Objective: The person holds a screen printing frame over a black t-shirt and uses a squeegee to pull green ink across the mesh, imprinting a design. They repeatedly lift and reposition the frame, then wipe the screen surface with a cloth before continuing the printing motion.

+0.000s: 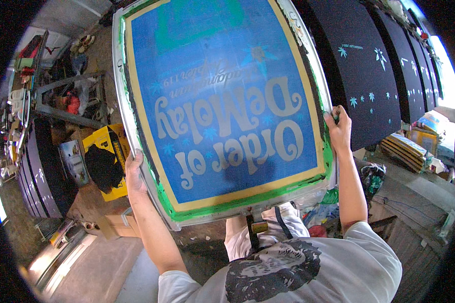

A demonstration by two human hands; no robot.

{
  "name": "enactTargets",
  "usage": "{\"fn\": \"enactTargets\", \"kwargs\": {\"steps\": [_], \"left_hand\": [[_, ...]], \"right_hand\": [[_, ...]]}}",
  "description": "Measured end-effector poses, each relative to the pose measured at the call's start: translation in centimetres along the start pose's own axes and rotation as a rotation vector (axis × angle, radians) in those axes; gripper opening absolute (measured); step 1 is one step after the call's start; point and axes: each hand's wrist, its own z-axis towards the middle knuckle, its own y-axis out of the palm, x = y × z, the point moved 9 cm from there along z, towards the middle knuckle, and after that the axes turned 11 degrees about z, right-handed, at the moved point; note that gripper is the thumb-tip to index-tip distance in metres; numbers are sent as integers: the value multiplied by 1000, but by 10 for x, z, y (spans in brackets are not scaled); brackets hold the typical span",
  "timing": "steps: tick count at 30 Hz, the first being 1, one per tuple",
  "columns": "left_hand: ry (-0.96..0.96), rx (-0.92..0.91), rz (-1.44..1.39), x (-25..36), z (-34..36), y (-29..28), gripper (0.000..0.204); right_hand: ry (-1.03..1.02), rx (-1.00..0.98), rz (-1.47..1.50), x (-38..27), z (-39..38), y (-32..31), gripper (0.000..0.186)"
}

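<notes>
A large silk-screen printing frame (217, 55) with a blue stencil is tilted up in front of my body. Pale upside-down lettering and leaf shapes show on its mesh. Tan tape borders the mesh, with green ink smeared along the rim. My left hand (135, 174) grips the lower left side of the metal frame, thumb up along the edge. On the opposite side my right hand (340, 129) has its fingers curled round the right edge. The parts of both hands behind the frame are hidden.
Black fabric panels (364, 65) with light blue leaf prints stand in a row at the right; more panels (41, 171) are at the left. A yellow cardboard box (106, 146) with black cloth sits left of the frame. Stacked boards (403, 152) lie at the right.
</notes>
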Motion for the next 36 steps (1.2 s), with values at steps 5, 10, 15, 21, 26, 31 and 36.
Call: {"fn": "enactTargets", "kwargs": {"steps": [5,10,15,21,26,31,36], "left_hand": [[-8,-2,31,-2,1,-5,52],[6,-37,-19,9,-3,12,52],[4,-35,-9,7,-2,7,49],[-23,-57,11,6,0,4,48],[-7,-35,6,9,-1,6,49],[-19,-6,22,8,-1,1,47],[-9,7,17,9,-1,6,39]], "right_hand": [[29,30,19,-3,-1,0,34],[15,30,38,-3,-2,0,30],[34,4,24,1,1,0,34],[31,45,-12,1,0,-2,37],[48,13,-19,-3,0,0,36],[43,-4,-19,-2,1,0,34],[-31,44,8,-3,-1,-3,33]]}}
